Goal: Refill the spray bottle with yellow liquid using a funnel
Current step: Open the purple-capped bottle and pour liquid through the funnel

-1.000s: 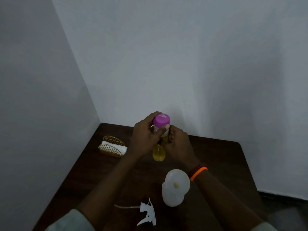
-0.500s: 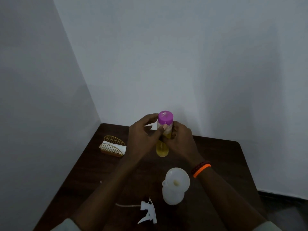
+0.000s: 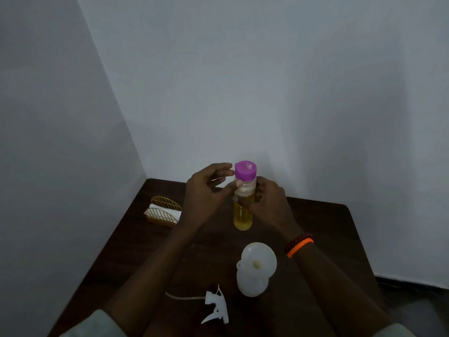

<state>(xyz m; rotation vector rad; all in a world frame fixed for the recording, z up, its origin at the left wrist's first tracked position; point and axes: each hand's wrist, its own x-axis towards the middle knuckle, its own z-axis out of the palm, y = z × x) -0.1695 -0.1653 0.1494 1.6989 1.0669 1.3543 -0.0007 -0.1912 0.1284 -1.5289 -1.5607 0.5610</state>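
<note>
Right now you hold a clear bottle (image 3: 243, 215) of yellow liquid up above the dark bench (image 3: 136, 244). Your right hand (image 3: 269, 205) is wrapped around its middle, fingers closed tight on it. Your left hand (image 3: 206, 193) is by the purple cap (image 3: 245, 171); the thumb touches the neck just under the cap, and the other fingers are spread wide and hold nothing. The cap is on. No words can be read on the bottle.

Closer to you, the white spray bottle (image 3: 250, 283) stands on the bench with a white funnel (image 3: 260, 260) sitting in its top. Its spray head (image 3: 217, 306) lies beside it on the left, with its thin tube sticking out. A gold wire holder (image 3: 164, 214) with white napkins sits at the far left. You wear orange and dark bands (image 3: 299, 244) on your right wrist.
</note>
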